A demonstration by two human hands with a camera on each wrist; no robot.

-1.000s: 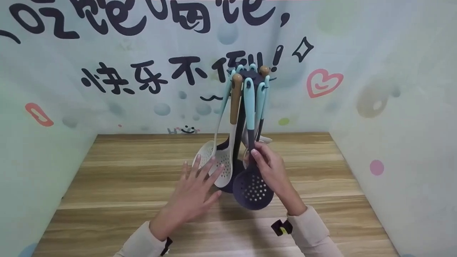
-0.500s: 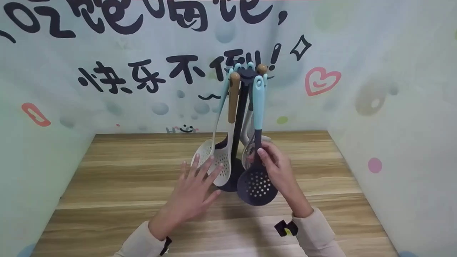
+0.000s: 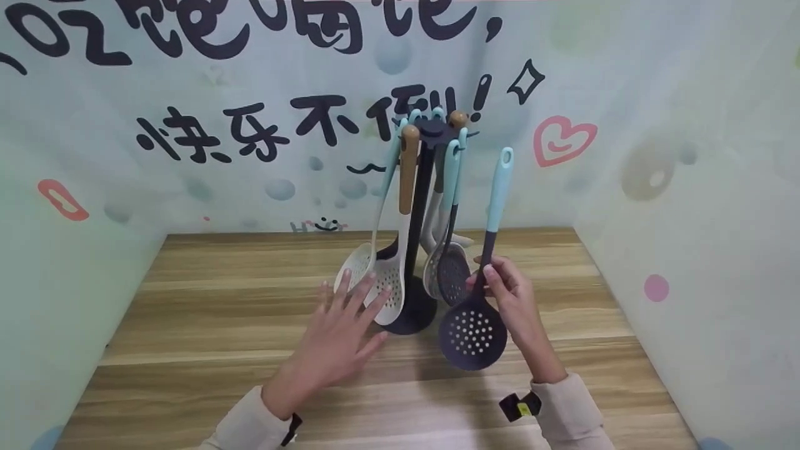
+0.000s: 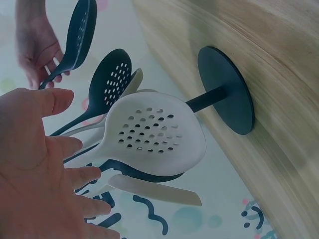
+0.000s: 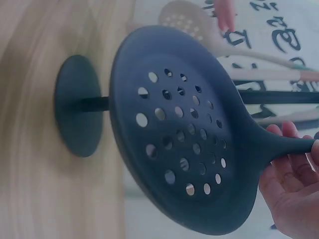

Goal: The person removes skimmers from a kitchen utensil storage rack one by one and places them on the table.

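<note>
My right hand (image 3: 515,300) pinches the dark neck of a skimmer (image 3: 473,333) with a round, holed head and a light blue handle. The skimmer tilts to the right, apart from the black utensil stand (image 3: 409,312). In the right wrist view the skimmer's head (image 5: 174,124) fills the middle. My left hand (image 3: 334,328) has its fingers spread in front of a white slotted turner (image 3: 390,287) with a brown handle, which hangs on the stand. In the left wrist view the left fingers (image 4: 82,174) are straight, beside the utensils' necks.
Other utensils hang round the stand: a white skimmer (image 3: 357,269) at its left and a dark holed one (image 3: 453,275) at its right. The stand's round base rests on a wood-grain table (image 3: 250,300). A printed backdrop (image 3: 281,137) rises behind the table, with pale sides left and right.
The dark skimmer has come off the stand in my right hand and moved to the right, now tilted. The dark holed utensil behind it shows. My left hand stays nearly in place.
</note>
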